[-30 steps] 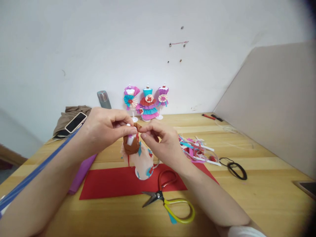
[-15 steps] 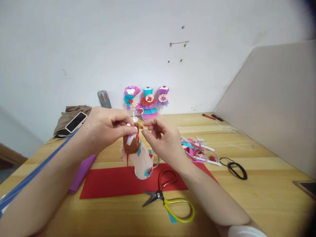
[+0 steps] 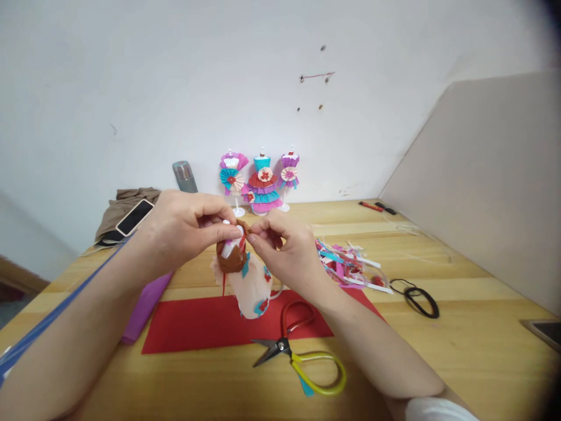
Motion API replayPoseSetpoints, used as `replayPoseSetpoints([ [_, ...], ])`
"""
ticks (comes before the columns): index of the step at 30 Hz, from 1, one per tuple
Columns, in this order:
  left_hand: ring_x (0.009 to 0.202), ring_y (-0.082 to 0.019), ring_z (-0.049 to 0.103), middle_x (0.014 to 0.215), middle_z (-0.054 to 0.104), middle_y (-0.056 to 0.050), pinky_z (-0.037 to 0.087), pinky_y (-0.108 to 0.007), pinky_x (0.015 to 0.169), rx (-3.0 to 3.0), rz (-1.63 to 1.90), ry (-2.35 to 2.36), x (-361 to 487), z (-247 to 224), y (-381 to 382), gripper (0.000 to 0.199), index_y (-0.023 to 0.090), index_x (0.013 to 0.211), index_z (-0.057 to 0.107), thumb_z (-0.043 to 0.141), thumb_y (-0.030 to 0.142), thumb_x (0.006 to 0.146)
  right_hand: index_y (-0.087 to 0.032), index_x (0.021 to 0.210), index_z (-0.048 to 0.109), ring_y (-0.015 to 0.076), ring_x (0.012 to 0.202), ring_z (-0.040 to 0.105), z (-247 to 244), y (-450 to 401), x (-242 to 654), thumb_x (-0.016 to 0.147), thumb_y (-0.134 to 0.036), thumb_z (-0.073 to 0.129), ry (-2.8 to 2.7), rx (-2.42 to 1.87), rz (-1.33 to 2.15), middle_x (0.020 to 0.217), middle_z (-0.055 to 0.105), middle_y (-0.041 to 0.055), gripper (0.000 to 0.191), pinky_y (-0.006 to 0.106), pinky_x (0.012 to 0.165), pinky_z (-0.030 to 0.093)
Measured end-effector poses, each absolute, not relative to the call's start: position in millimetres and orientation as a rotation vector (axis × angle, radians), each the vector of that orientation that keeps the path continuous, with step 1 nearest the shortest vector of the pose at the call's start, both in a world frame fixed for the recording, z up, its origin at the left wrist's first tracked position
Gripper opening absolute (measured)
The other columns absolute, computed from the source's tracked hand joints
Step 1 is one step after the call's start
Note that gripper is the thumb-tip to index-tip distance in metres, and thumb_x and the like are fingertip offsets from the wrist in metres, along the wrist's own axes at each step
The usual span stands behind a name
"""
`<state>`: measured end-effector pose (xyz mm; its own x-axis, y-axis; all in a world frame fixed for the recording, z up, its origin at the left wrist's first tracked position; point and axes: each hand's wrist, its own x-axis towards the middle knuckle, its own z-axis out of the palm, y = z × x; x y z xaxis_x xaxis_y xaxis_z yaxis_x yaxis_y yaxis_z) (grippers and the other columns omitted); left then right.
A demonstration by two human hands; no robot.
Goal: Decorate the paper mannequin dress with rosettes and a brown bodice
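My left hand (image 3: 197, 225) is closed around the upper part of a small white dress form (image 3: 229, 248), its thumb pressed across the top. Brown paper (image 3: 232, 261) wraps the form's chest, and a pale pink paper skirt (image 3: 252, 289) with blue and red flowers spreads below. Between the thumb and forefinger of my right hand (image 3: 280, 242) is the upper edge of the brown paper, beside the form's neck. A thin red strip dangles from the bodice. Fingers hide part of the form's back and neck.
Open scissors (image 3: 283, 348) lie in front, partly over a red paper sheet (image 3: 197, 327). Paper scraps (image 3: 346, 263) and a black hair tie (image 3: 421, 301) are at right. Several items stand at the back: dressed forms (image 3: 265, 181) and a flask (image 3: 184, 175). A phone (image 3: 135, 217) rests on cloth.
My right hand has moved slightly left, and its fingers have closed on the brown paper's edge, which stood free before. My left hand keeps its hold on the dress form.
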<state>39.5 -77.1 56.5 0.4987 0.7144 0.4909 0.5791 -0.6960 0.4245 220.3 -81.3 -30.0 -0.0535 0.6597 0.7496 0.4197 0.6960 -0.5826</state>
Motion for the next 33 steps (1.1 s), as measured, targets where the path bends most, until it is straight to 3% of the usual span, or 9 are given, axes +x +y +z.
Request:
replayPoseSetpoints([
  [14, 0.048, -0.007, 0.055, 0.053, 0.064, 0.005, 0.040, -0.018, 0.049, 2.534, 0.984, 1.136, 40.1, 57.3, -77.6, 0.016, 0.020, 0.063, 0.068, 0.071, 0.029, 0.076, -0.018, 0.067, 0.058, 0.0067, 0.051, 0.041, -28.4, -81.2, 217.4, 0.079, -0.019, 0.059, -1.605, -0.880, 0.478, 0.061, 0.052, -0.0036, 0.011, 0.022, 0.048, 0.034],
  [33, 0.049, -0.007, 0.054, 0.054, 0.065, 0.005, 0.038, -0.017, 0.048, 2.527, 1.018, 1.129, 40.0, 55.0, -76.6, 0.017, 0.020, 0.062, 0.068, 0.072, 0.027, 0.077, -0.018, 0.068, 0.065, 0.0077, 0.053, 0.043, -31.1, -83.1, 218.5, 0.078, -0.017, 0.060, -1.592, -0.858, 0.507, 0.061, 0.054, -0.0026, 0.011, 0.023, 0.050, 0.034],
])
